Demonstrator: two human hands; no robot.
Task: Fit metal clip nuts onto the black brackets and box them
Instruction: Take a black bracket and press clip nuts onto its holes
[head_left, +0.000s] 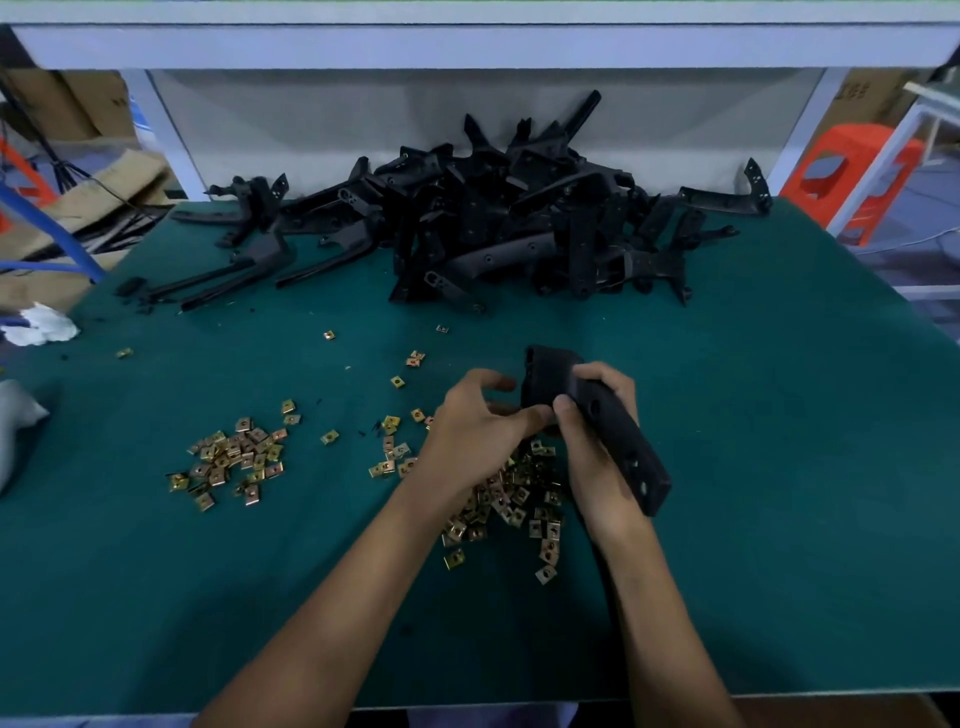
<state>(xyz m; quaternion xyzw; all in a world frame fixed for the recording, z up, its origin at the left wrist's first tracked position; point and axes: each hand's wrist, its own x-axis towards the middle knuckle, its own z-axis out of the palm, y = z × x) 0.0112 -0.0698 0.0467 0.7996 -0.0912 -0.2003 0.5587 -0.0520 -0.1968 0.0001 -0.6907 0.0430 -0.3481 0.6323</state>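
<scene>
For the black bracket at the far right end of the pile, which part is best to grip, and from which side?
Probably the long arm of the bracket, from above on the right: it lies exposed at the edge of the pile, while its holed end plate stands upright.

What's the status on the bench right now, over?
Right hand grips black bracket, left hand pinches its end. No nut visible on it yet. Clip nuts loose below hands, bracket pile behind; nothing blocking.
</scene>
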